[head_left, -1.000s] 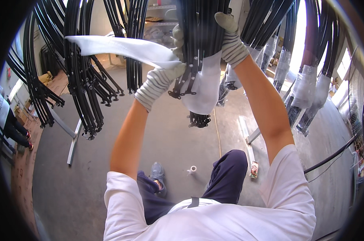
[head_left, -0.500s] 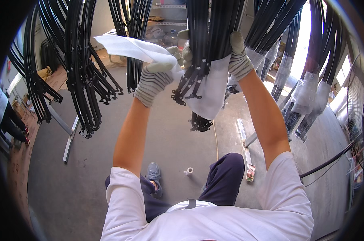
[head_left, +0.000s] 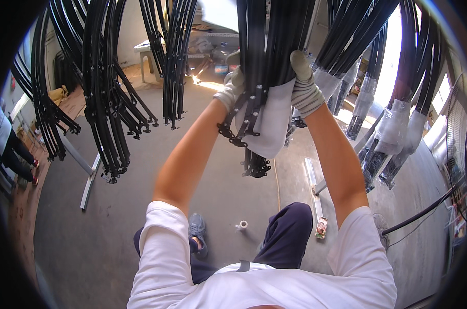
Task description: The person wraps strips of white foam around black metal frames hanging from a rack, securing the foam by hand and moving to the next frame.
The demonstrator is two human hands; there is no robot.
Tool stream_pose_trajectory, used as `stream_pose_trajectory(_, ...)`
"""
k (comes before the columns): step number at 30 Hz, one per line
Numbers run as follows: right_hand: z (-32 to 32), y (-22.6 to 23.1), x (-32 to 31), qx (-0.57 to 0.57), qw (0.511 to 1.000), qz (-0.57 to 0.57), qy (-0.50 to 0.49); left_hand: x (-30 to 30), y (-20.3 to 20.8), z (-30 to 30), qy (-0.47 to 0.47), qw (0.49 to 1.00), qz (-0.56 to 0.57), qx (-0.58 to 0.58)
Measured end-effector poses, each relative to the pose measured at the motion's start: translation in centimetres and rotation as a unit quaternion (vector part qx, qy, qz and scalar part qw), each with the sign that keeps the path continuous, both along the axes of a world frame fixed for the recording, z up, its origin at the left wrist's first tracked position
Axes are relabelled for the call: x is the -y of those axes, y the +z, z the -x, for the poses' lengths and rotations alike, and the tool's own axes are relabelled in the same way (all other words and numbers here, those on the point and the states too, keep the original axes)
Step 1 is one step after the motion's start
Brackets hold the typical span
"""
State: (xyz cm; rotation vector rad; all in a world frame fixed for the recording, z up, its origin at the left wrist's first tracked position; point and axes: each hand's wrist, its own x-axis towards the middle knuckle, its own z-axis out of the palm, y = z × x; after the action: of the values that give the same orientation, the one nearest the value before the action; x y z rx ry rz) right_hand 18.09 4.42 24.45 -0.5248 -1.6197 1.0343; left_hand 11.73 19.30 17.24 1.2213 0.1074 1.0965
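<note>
A hanging bundle of long black metal strips (head_left: 277,41), with riveted, hooked lower ends, is in front of me. White foam sheet (head_left: 274,118) wraps part of its lower section. My gloved left hand (head_left: 231,86) presses on the bundle's left side by the sheet, fingers partly hidden. My gloved right hand (head_left: 305,85) grips the right side, thumb up, holding the sheet's edge against the strips. Beside my left hand shows a gloved fingertip (head_left: 233,57); I cannot tell whose it is. Some loose strip ends (head_left: 238,136) stick out left of the sheet.
More black strip bundles (head_left: 102,92) hang at left; bundles with clear-wrapped ends (head_left: 393,123) hang at right. Metal stand feet (head_left: 89,183) rest on the floor. Between my feet stands a small roll (head_left: 243,225). A black cable (head_left: 424,208) runs at right. Another person (head_left: 14,147) stands far left.
My left hand has moved right and away from me, onto the bundle. The sheet's loose flap left its place at left; a white patch now shows at the top. The right hand stays nearly still.
</note>
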Motion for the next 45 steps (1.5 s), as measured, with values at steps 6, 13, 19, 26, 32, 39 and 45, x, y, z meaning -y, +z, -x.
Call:
stream_pose_trajectory(6, 0.4, 0.3, 0.7, -0.019, 0.999, -0.005, 0.043, 1.1, 0.7, -0.2, 0.071, 0.997, 0.009, -0.005)
stream_pose_trajectory(13, 0.0, -0.4, -1.0, 0.025, 0.991, 0.009, 0.128, 6.9, 1.7, 6.8, 0.032, 0.999, 0.035, -0.003)
stream_pose_trajectory(19, 0.2, -0.3, -0.9, 0.039, 0.997, -0.026, 0.053, 9.4, 1.0, 8.2, -0.112, 0.993, -0.016, 0.042)
stream_pose_trajectory(26, 1.5, -1.7, 0.7, 0.037, 0.902, -0.178, -0.392, 8.5, 2.5, 7.5, -0.082, 0.981, -0.112, -0.133)
stream_pose_trajectory(32, -2.4, -2.0, 0.1, 0.168, 0.881, -0.220, -0.384, 4.5, 3.2, 6.2, -0.273, 0.937, -0.185, -0.115)
stream_pose_trajectory(39, -7.4, -0.2, -1.3, 0.296, 0.941, -0.028, -0.161, -1.8, -0.1, 5.4, -0.277, 0.942, -0.188, -0.020)
stream_pose_trajectory(45, -1.6, 3.4, 7.8, 0.485, 0.798, 0.158, -0.321, 3.2, 2.6, 5.8, -0.314, 0.912, -0.261, 0.045)
